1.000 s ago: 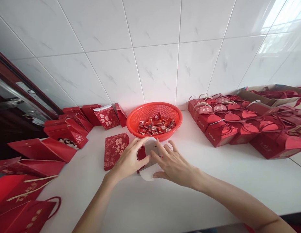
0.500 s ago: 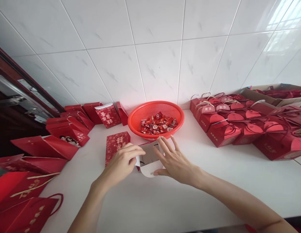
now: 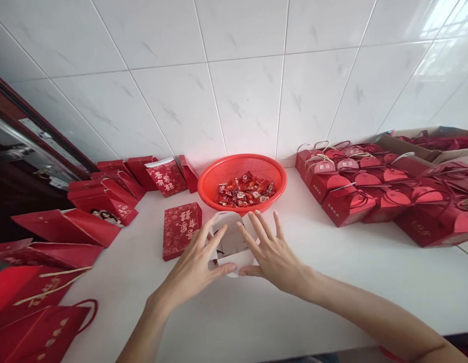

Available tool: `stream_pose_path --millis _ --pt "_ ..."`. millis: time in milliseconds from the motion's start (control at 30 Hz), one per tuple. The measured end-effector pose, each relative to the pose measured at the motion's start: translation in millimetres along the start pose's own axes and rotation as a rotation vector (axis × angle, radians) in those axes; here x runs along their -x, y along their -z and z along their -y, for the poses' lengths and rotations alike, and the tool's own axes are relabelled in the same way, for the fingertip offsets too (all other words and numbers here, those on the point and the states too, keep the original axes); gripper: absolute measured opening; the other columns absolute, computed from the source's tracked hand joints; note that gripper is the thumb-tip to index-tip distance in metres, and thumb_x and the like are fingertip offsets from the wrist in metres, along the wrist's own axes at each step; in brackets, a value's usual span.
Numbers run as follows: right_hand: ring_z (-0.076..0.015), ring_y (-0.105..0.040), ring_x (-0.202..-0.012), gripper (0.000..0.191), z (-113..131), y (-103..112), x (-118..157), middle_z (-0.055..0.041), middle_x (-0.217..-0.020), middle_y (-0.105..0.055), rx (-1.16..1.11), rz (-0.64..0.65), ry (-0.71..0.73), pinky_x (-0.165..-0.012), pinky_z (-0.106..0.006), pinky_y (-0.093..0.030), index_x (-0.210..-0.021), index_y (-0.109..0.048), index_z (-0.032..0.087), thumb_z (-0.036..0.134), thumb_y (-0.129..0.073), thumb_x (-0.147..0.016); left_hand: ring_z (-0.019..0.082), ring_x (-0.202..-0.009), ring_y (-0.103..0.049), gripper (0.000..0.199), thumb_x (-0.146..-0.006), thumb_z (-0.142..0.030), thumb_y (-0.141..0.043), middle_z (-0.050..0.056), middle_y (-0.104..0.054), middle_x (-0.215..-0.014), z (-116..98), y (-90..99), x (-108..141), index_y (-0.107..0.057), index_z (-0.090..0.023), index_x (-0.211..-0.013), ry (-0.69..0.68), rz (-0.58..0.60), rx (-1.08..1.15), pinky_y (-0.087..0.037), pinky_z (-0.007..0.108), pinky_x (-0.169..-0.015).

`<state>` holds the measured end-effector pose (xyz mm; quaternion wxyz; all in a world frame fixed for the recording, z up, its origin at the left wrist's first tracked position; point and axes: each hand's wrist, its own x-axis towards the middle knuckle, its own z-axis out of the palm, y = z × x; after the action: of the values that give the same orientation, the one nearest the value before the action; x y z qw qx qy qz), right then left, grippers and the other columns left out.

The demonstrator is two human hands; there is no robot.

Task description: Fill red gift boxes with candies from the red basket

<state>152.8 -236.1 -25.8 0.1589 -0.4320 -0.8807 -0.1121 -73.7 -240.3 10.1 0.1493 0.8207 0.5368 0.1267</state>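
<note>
A small paper gift box (image 3: 234, 237) stands in front of the basket with its white inner flaps up and its inside showing. On its left side is my left hand (image 3: 201, 254), fingers spread, the thumb at the near flap. My right hand (image 3: 273, 252) is at the right side, fingers also apart, its thumb close to the same flap. Neither hand is closed around the box. Just beyond it sits a red plastic basket (image 3: 205, 187) holding red-wrapped candies (image 3: 247, 191). Left of my left hand lies a flat red printed box (image 3: 181, 227).
Red gift bags and boxes (image 3: 93, 201) line the left side. Closed red gift boxes (image 3: 347, 201) with cord handles are grouped at the right, before a cardboard carton (image 3: 418, 143). A tiled wall (image 3: 245, 101) rises behind the white tabletop (image 3: 294, 312).
My left fingers have spread apart, and the thumb has moved to the near flap. The far white flap now stands visible. My right hand has shifted slightly.
</note>
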Motion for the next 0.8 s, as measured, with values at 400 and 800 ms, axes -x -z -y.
stream_pose_path --millis 400,800 --pt "-0.0447 -0.021 -0.150 0.107 15 -6 5 -0.0302 -0.160 -0.025 -0.083 0.018 0.018 -0.110 -0.076 -0.021 -0.159 -0.022 0.012 0.079 -0.052 -0.080 0.037 -0.132 -0.050 0.093 -0.077 -0.060 -0.072 0.010 -0.049 -0.144 6 3.0 19 -0.027 -0.039 -0.156 0.123 0.017 0.002 -0.054 0.044 -0.093" --pt "-0.0442 -0.023 -0.149 0.096 -5 -9 -1 -0.0238 -0.161 -0.030 -0.093 0.100 -0.071 -0.113 -0.074 -0.019 -0.157 -0.032 0.014 0.074 -0.053 -0.085 0.040 -0.149 -0.027 0.118 -0.061 -0.066 -0.082 0.016 -0.028 -0.161 14 -11.6 -13 -0.024 -0.029 -0.157 0.151 0.002 0.302 -0.036 0.055 -0.115"
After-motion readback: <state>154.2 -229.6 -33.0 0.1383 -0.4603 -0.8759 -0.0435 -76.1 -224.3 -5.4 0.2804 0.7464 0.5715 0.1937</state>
